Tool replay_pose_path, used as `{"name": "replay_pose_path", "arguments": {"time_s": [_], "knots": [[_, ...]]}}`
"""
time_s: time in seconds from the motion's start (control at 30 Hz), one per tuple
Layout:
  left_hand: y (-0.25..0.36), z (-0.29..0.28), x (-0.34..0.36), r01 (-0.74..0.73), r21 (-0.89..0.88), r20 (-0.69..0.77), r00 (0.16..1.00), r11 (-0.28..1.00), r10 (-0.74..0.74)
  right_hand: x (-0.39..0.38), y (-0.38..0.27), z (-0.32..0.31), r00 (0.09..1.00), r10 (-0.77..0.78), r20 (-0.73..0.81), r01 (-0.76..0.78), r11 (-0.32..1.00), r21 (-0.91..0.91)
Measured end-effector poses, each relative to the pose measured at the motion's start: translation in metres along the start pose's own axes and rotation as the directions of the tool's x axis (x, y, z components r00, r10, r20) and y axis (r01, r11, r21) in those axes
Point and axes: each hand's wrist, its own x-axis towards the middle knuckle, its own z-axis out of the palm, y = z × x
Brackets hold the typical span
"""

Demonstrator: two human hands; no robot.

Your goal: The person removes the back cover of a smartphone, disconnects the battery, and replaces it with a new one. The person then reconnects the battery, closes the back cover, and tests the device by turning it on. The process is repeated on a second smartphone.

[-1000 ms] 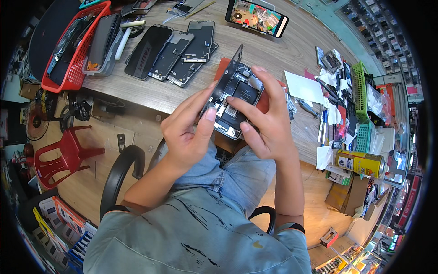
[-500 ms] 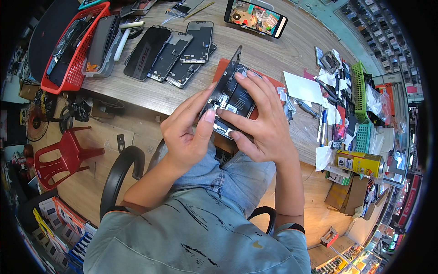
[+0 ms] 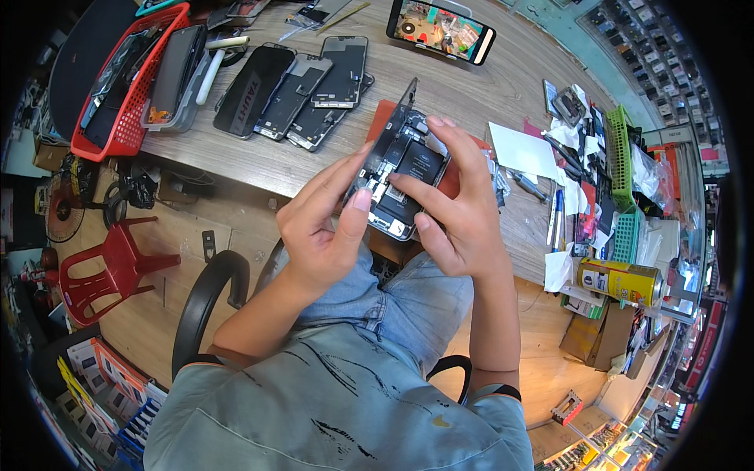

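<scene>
- the opened phone [image 3: 403, 217] is up in front of the person, above the near edge of the table [image 3: 503, 94] and partly over the lap [image 3: 428, 310].
- the left hand [image 3: 314, 224] holds it at its left side: thumb in front, the other fingers going behind, so the grip is narrow and looks firm.
- the right hand [image 3: 471, 212] is spread wide over the phone; its index fingertip is on, or just above, the inner parts beside the dark battery [image 3: 422, 165]. nothing is seen pinched there; whether its other fingers support the right edge, one cannot tell.
- the raised panel [image 3: 387, 132] stands steeply along the left side of the phone. if the left hand would tilt or squeeze, this panel could fold too far and strain a cable; such a cable is not clearly visible.
- if the index finger presses too hard or slides sideways, a small connector might be bent, or the battery scratched by a nail.
- if the left grip slackens, the phone could drop to the lap or the floor [image 3: 243, 220], because the red mat [image 3: 382, 118] lies only partly behind it.
- a loose tiny part could easily get lost among the small pieces [image 3: 496, 184] just beside the right hand.
</scene>
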Motion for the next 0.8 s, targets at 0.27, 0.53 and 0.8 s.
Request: {"name": "replay_pose_path", "arguments": {"time_s": [0.27, 0.53, 0.8], "knots": [[0.0002, 0.0006, 0.0004, -0.019, 0.01, -0.007, 1.0, 1.0, 0.019, 0.0024, -0.0086, -0.0049, 0.995, 0.005, 0.101, 0.006, 0.995, -0.102], [-0.0016, 0.0019, 0.0012, -0.027, 0.01, -0.014, 1.0, 1.0, 0.027, -0.0029, -0.0003, 0.0029, 0.996, 0.067, -0.066, -0.069, 0.997, -0.024], [-0.0007, 0.0019, -0.0004, -0.007, -0.008, -0.018, 1.0, 1.0, 0.007, -0.0003, -0.0059, 0.0007, 0.999, 0.016, 0.034, -0.013, 0.996, -0.088]]}}
